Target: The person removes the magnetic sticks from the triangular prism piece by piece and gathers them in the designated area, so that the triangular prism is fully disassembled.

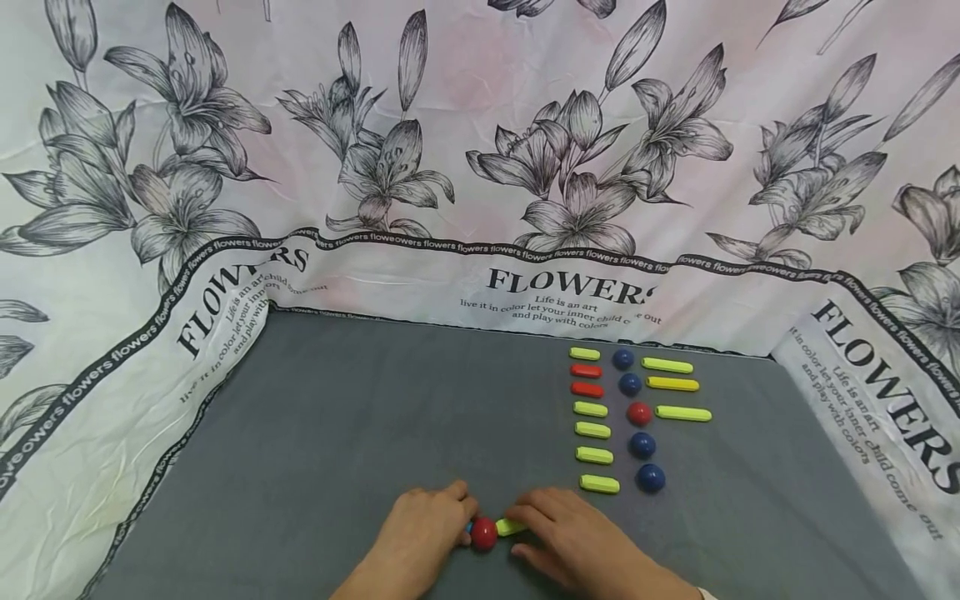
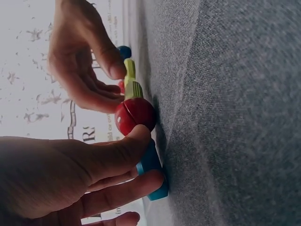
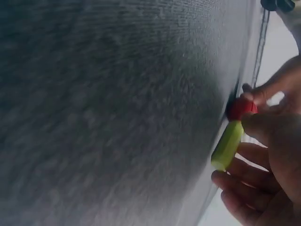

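Note:
At the near edge of the grey mat, both hands meet round a red ball. My left hand pinches a short blue stick between thumb and fingers, and the thumb tip rests against the red ball. My right hand pinches a short yellow-green stick whose end meets the ball from the other side. The right wrist view shows the yellow-green stick held by curled fingers, with the red ball at its far end. Whether the pieces are joined is hidden.
On the mat's right half lie a column of short sticks, yellow-green with two red, a column of balls, blue with one red, and three long yellow-green sticks. A floral cloth rises behind and at both sides.

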A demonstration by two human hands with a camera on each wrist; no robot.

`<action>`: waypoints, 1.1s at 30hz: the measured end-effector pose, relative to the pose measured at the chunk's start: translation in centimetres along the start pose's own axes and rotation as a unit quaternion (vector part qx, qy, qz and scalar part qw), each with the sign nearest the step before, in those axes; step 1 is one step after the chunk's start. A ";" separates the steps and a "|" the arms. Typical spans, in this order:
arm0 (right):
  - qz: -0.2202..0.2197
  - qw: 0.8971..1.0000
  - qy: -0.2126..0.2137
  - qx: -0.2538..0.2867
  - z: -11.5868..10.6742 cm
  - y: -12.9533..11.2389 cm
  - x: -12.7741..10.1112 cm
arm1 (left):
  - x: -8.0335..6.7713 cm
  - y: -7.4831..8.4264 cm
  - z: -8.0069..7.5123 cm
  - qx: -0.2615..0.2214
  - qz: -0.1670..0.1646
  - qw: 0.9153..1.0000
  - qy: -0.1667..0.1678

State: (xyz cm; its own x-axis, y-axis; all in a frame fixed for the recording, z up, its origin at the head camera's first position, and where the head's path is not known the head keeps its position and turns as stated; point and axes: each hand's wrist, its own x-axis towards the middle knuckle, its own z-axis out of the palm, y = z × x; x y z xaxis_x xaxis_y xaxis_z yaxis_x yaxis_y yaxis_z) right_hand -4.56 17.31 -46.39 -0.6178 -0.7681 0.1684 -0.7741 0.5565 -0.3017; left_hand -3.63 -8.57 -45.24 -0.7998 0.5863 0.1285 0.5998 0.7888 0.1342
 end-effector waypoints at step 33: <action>0.021 0.999 -0.023 -0.005 1.0 -0.1 1.0 | 0.2 0.4 0.1 -0.001 0.001 1.000 -0.019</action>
State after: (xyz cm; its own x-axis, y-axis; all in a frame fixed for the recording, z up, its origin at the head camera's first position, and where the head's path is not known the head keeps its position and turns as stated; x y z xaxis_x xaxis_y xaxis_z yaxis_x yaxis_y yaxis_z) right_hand -4.92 16.14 -47.15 -0.6433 -0.7575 0.1112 -0.7486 0.5919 -0.2987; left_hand -3.49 -8.11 -45.28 -0.7995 0.5937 0.0919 0.6007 0.7878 0.1360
